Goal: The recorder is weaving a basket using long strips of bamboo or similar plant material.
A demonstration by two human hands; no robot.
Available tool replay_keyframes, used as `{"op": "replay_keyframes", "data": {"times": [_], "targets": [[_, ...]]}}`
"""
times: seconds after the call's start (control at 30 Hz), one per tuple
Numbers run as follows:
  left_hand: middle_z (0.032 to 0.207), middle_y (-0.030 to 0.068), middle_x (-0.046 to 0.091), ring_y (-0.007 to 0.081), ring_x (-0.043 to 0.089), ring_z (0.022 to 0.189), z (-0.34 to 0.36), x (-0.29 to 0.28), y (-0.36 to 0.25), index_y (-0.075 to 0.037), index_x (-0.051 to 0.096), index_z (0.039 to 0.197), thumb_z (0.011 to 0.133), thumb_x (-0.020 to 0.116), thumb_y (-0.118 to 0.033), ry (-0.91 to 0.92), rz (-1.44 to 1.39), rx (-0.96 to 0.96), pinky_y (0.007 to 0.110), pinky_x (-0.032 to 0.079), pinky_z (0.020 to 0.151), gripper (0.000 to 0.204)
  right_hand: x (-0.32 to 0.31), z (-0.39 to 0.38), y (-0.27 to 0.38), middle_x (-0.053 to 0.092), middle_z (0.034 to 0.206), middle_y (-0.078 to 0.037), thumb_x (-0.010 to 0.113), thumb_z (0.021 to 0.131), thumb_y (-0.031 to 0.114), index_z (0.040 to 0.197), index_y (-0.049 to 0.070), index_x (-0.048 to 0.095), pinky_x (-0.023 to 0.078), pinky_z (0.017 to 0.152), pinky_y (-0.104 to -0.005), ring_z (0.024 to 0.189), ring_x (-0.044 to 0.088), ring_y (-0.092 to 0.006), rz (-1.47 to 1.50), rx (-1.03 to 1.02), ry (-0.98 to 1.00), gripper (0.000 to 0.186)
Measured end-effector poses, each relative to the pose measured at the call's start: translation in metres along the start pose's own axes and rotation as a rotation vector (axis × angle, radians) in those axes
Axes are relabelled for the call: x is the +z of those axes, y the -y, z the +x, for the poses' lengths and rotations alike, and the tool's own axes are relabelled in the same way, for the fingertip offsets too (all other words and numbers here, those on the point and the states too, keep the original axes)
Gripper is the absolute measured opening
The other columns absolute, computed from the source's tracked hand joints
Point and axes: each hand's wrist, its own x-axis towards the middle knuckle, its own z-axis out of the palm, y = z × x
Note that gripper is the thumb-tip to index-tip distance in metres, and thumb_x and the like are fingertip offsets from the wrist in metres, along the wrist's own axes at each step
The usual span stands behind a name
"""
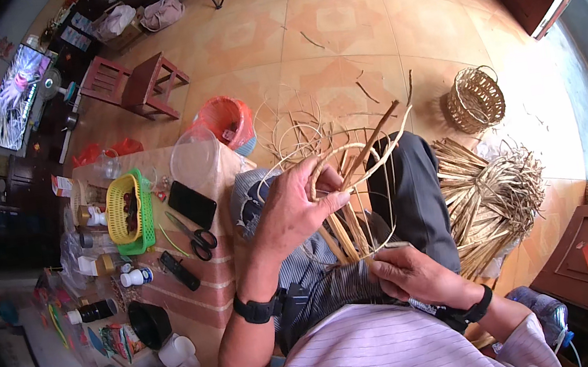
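Observation:
Over my lap, my left hand (290,202) is closed around a bent rattan-like cane hoop (398,141) and a brown dried stalk (378,130), thumb pressed across them. Flat tan strips (351,229) hang below that hand toward my knees. A thin pale cane (391,209) curves in a wide loop on the right side of the strips and runs down to my right hand (413,273). That hand's fingers are pinched together at the lower end of the loop. What exactly lies under its thumb is partly hidden.
On the left table (212,298) are scissors (197,235), a phone (193,204), yellow and green baskets (128,209) and bottles. A bundle of dried strips (489,198) lies right of my leg, a woven basket (475,100) beyond. Ahead are a red-lined bin (226,118) and a wooden chair (136,85).

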Motion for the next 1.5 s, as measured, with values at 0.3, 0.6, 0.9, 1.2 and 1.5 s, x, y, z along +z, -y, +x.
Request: {"op": "replay_keyframes", "data": {"times": [0.3, 0.6, 0.9, 1.2, 1.5], "targets": [[0.094, 0.0019, 0.071, 0.0070, 0.067, 0.088, -0.007, -0.001, -0.001, 0.000, 0.065, 0.103, 0.091, 0.079, -0.007, 0.039, -0.064, -0.070, 0.024, 0.055, 0.080, 0.020, -0.005, 0.004, 0.058, 0.047, 0.063, 0.001, 0.053, 0.112, 0.030, 0.108, 0.000, 0.061, 0.035, 0.043, -0.0229, 0.048, 0.045, -0.0087, 0.483, -0.041, 0.120, 0.032], [0.082, 0.0042, 0.073, 0.0055, 0.065, 0.075, -0.014, 0.007, 0.003, 0.000, 0.069, 0.101, 0.090, 0.080, -0.013, -0.046, 0.059, -0.013, 0.027, 0.053, 0.067, 0.020, -0.013, 0.029, 0.082, 0.049, 0.061, 0.002, 0.049, 0.113, 0.029, 0.106, 0.000, 0.063, 0.031, 0.042, -0.0213, 0.046, 0.043, -0.0066, 0.472, -0.252, 0.044, 0.033], [0.074, -0.0056, 0.060, 0.0013, 0.052, 0.072, -0.018, 0.010, -0.008, -0.003, 0.069, 0.095, 0.088, 0.081, -0.010, -0.100, 0.252, 0.050, 0.023, 0.046, 0.062, 0.016, -0.005, 0.027, 0.090, 0.048, 0.059, 0.003, 0.048, 0.113, 0.039, 0.106, 0.000, 0.064, 0.032, 0.042, -0.0224, 0.046, 0.043, -0.0063, 0.335, -0.316, 0.032, 0.043], [0.075, -0.0058, 0.062, 0.0000, 0.050, 0.071, -0.021, 0.017, 0.001, -0.003, 0.072, 0.094, 0.089, 0.082, -0.012, -0.154, 0.152, 0.031, 0.022, 0.043, 0.058, 0.015, 0.021, 0.012, 0.079, 0.050, 0.062, -0.002, 0.055, 0.111, 0.036, 0.152, -0.001, 0.040, 0.040, 0.049, -0.0272, 0.053, 0.047, -0.0095, 0.173, -0.344, -0.084, 0.058], [0.079, 0.0064, 0.076, 0.0053, 0.068, 0.072, -0.032, 0.023, 0.006, 0.002, 0.070, 0.090, 0.091, 0.079, -0.008, -0.133, 0.089, 0.073, 0.026, 0.053, 0.061, 0.014, 0.045, -0.038, 0.056, 0.059, 0.065, -0.016, 0.064, 0.102, 0.021, 0.104, 0.001, 0.055, 0.052, 0.055, -0.0485, 0.061, 0.065, -0.0385, -0.730, -0.626, -0.020, 0.022]]}}
